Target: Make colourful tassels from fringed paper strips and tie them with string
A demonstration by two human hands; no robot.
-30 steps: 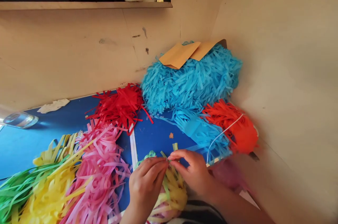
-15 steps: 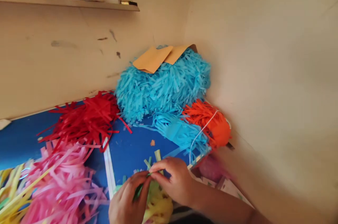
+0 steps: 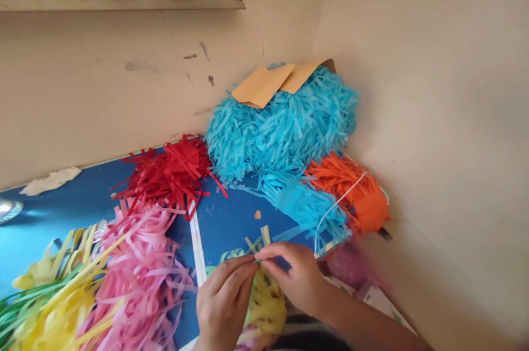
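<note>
Beige walls [image 3: 433,92], blue tabletop [image 3: 225,221], streamers [image 3: 269,304]

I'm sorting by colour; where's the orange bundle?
The orange bundle is right of centre in the head view, just right of the small blue bundle and beyond the right hand.

Left hand [image 3: 223,298] and right hand [image 3: 297,279], fingers [image 3: 274,250] in a close pinch at a mostly yellow streamer bundle [image 3: 269,308].
</note>
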